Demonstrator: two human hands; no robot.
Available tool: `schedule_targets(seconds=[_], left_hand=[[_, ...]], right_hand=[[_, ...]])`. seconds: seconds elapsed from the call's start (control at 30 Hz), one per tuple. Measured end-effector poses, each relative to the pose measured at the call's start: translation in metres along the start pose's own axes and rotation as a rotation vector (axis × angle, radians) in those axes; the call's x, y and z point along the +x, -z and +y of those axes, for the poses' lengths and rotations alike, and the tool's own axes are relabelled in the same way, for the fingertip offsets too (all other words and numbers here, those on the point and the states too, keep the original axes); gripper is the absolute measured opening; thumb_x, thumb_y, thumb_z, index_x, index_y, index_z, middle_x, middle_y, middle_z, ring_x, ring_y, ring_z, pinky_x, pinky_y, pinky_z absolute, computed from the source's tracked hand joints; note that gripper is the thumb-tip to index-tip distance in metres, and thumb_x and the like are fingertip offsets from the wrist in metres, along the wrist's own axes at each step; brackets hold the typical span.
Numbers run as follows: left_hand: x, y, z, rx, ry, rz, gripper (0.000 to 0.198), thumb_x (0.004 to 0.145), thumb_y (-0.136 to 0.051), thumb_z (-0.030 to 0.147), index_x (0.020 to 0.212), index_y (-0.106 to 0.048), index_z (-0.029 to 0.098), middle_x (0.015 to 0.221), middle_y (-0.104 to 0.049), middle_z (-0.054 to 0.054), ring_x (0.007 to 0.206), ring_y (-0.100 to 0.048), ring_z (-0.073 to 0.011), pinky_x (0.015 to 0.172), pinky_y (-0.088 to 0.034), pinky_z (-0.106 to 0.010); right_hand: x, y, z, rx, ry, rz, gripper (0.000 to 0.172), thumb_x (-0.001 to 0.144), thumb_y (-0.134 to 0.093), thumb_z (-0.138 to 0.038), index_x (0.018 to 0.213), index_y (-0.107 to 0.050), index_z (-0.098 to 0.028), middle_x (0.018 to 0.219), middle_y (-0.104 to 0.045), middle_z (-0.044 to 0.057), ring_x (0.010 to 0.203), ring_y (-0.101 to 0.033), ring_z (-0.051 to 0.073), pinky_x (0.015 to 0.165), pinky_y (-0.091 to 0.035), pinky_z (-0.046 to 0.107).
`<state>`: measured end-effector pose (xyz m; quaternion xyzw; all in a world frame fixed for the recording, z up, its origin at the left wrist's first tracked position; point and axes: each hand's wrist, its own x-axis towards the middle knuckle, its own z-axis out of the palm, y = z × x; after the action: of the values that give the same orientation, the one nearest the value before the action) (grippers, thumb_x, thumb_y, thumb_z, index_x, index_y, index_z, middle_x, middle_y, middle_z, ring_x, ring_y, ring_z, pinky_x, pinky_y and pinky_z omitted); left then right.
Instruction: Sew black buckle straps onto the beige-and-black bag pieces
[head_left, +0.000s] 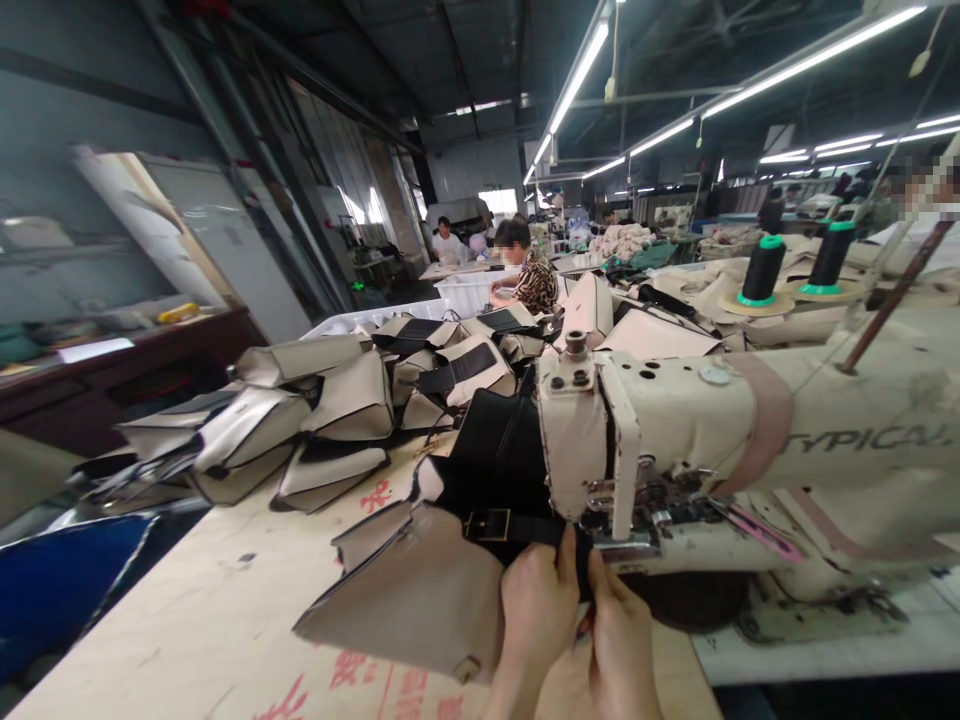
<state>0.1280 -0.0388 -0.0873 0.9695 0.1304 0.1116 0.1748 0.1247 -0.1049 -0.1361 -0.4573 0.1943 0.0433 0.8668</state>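
A beige and black handbag (420, 590) lies in front of me on the wooden table, its black flap (487, 450) raised towards the sewing machine (577, 450). A black strap with a gold buckle (489, 525) crosses the bag. My left hand (538, 600) is closed on the bag's black edge just below the machine's needle area. Close beside it, my right hand (619, 625) pinches the same black edge, thumb and fingers together. The needle and the stitching spot are hidden behind the machine head and the hands.
Several beige and black bags (352, 390) are piled at the left and behind. Two black thread spools (761, 270) stand above the machine. Pink-handled snips (757, 530) rest on its arm. A blue bin (67, 580) is at far left. Another person (532, 275) works further back.
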Motion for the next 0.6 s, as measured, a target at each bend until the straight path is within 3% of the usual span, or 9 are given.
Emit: schedule_targets(seconds=[0.17,0.33,0.5,0.6], left_hand=[[0.002,0.001,0.001,0.008,0.005,0.005,0.047,0.091,-0.028,0.038,0.070,-0.064,0.016,0.071,-0.068,-0.009,0.068,-0.064,-0.0202,0.055,-0.030,-0.028],[0.004,0.004,0.002,0.022,0.001,-0.004,0.047,0.090,-0.028,0.038,0.070,-0.065,0.016,0.072,-0.069,-0.009,0.068,-0.064,-0.0204,0.055,-0.030,-0.028],[0.004,0.007,0.004,0.031,0.016,-0.019,0.046,0.090,-0.028,0.037,0.072,-0.065,0.015,0.073,-0.069,-0.009,0.068,-0.064,-0.0200,0.055,-0.031,-0.028],[0.005,0.007,0.005,0.049,0.024,-0.025,0.049,0.090,-0.027,0.038,0.068,-0.064,0.015,0.072,-0.068,-0.010,0.068,-0.063,-0.0199,0.055,-0.030,-0.028]], right_hand=[[-0.002,-0.004,-0.002,0.019,-0.009,0.079,0.049,0.054,-0.073,-0.057,0.066,-0.065,-0.009,0.036,-0.038,-0.005,0.038,-0.031,0.007,0.037,-0.025,0.020],[0.001,-0.006,-0.001,0.037,0.001,0.071,0.045,0.052,-0.076,-0.053,0.060,-0.064,-0.011,0.039,-0.038,-0.005,0.042,-0.032,0.007,0.038,-0.026,0.019],[0.005,0.000,0.001,0.059,-0.026,0.037,0.046,0.048,-0.077,-0.054,0.059,-0.059,-0.012,0.041,-0.038,-0.005,0.041,-0.034,0.009,0.038,-0.029,0.021],[0.008,0.002,-0.001,-0.057,-0.012,-0.034,0.049,0.056,-0.069,-0.061,0.057,-0.056,-0.014,0.040,-0.039,-0.004,0.040,-0.036,0.010,0.040,-0.033,0.022]])
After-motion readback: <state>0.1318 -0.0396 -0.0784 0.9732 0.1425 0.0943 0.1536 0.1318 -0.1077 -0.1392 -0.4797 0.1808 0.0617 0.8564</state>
